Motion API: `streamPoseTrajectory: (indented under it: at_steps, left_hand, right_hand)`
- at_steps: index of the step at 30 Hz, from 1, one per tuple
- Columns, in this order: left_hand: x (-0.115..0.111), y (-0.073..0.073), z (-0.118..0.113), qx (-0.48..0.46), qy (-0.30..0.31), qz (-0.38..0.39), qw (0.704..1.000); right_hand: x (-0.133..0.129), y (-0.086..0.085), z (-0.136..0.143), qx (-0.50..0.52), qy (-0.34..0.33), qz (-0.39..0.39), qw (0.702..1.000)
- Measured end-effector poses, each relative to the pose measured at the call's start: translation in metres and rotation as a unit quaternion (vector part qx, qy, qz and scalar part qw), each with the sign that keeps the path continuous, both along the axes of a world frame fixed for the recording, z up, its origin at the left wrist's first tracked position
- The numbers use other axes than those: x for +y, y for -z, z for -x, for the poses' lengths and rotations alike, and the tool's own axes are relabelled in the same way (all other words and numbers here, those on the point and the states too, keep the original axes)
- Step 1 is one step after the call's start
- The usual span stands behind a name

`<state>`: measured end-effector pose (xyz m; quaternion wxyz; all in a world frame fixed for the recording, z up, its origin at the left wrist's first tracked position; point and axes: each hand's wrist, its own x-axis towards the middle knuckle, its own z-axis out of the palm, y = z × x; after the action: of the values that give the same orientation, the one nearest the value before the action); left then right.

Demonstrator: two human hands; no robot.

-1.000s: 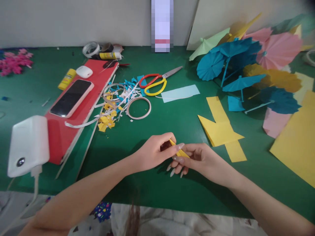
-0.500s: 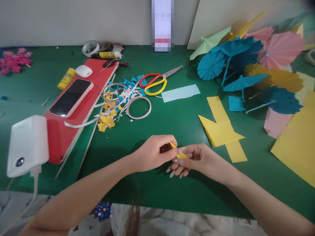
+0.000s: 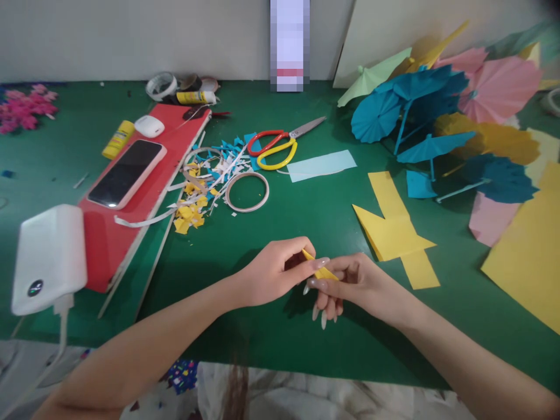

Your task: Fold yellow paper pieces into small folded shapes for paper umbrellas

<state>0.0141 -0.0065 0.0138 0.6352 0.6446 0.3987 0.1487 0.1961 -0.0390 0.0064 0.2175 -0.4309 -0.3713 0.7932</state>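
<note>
A small folded yellow paper is pinched between my two hands, low in the middle of the head view. My left hand grips its left side with thumb and fingers, and my right hand pinches the right end, its lower fingers hanging down loosely. Part of the paper is hidden by my fingers. To the right lie cut yellow paper pieces with pointed ends. Beyond my hands are a tape ring, scissors with red and yellow handles, and a pale blue paper strip.
Paper umbrellas in several colours stand at the back right. Paper scraps lie left of the tape ring. A phone rests on a red board, beside a white power bank. A large yellow sheet is far right.
The lower fingers of my right hand have moved down and slightly right, away from the paper. The folded paper has shifted slightly, still between both hands.
</note>
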Motion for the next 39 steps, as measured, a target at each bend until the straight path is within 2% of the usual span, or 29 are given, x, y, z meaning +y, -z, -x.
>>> streamPoseTrajectory:
  at_steps: [7, 13, 22, 30, 39]
  left_hand:
    - [0.002, 0.0, 0.0, 0.006, 0.0, 0.029, 1.0]
    - [0.0, 0.001, 0.001, -0.005, 0.007, 0.012, 1.0]
    - [0.007, -0.001, 0.005, -0.012, 0.026, 0.045, 0.999]
    - [0.01, -0.004, 0.01, -0.004, 0.019, 0.066, 0.998]
    - [0.012, -0.003, 0.01, -0.014, 0.025, 0.127, 0.992]
  right_hand:
    - [0.0, 0.0, 0.0, 0.003, 0.015, 0.009, 1.0]
    - [-0.002, 0.001, 0.002, -0.004, 0.015, 0.006, 1.0]
    - [0.001, 0.002, -0.002, 0.014, -0.028, 0.022, 0.999]
    - [0.0, -0.001, -0.003, 0.001, -0.056, 0.018, 0.998]
    - [0.0, 0.002, -0.003, 0.003, -0.071, 0.025, 0.997]
